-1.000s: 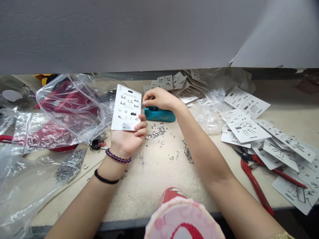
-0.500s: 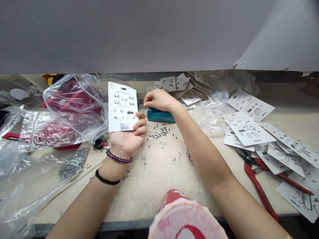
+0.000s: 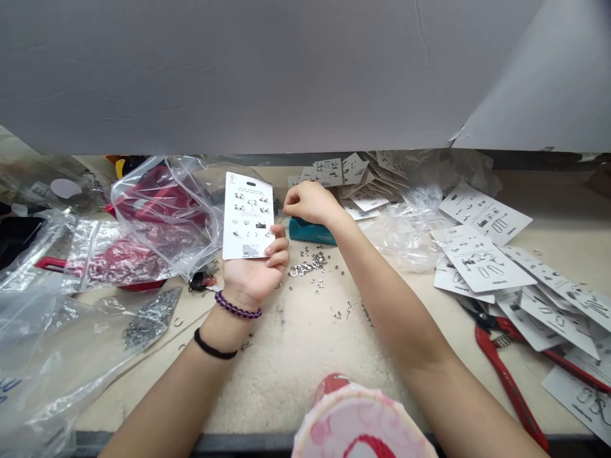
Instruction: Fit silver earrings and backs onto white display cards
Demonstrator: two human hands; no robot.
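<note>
My left hand (image 3: 255,275) holds a white earring card (image 3: 247,215) upright by its lower right edge, fingers curled over the front. Rows of small metal pieces and printed text show on this side, with a barcode sticker near the bottom. At the left end of a teal block marked VIVID (image 3: 312,231), my right hand (image 3: 310,202) is closed in a pinch, touching or just above it. Whatever lies between its fingertips is hidden. Small loose metal fittings (image 3: 312,262) are scattered on the table just in front of the block.
Clear plastic bags (image 3: 162,216) crowd the left side. Stacked cards (image 3: 372,181) stand at the back, beside crumpled plastic (image 3: 410,229). Red-handled cutters (image 3: 506,381) and more cards (image 3: 484,257) lie at right. A pink round lid (image 3: 363,423) rises at the front edge.
The whole view has shifted slightly, so everything appears a little lower and further right. The card stays in my left hand, and my right hand remains pinched at the teal block.
</note>
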